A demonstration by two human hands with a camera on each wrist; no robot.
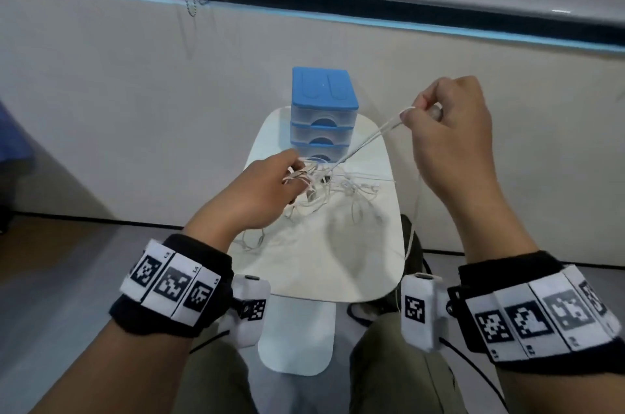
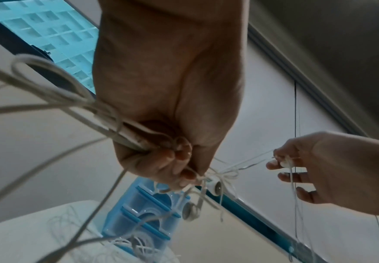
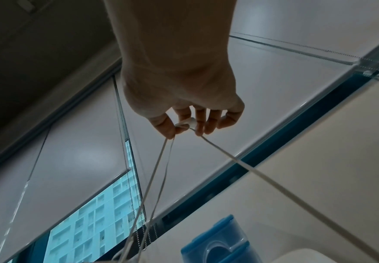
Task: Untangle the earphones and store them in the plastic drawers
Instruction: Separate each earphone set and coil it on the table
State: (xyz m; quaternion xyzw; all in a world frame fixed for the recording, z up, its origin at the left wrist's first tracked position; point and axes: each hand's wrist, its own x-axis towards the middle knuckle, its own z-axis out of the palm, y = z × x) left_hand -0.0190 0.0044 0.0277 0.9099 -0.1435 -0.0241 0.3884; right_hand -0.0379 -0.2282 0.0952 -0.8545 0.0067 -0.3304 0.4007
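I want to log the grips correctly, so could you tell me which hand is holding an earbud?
The right hand, raised beside the plastic drawers, pinches an earbud; the left hand grips bunched cable.

Tangled white earphones [image 1: 341,190] before closed drawers [image 1: 323,115]

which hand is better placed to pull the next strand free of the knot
Right, probably. The right hand already pinches an earbud, raised with taut strands running to the tangle. The left hand holds the bundle, anchoring it.
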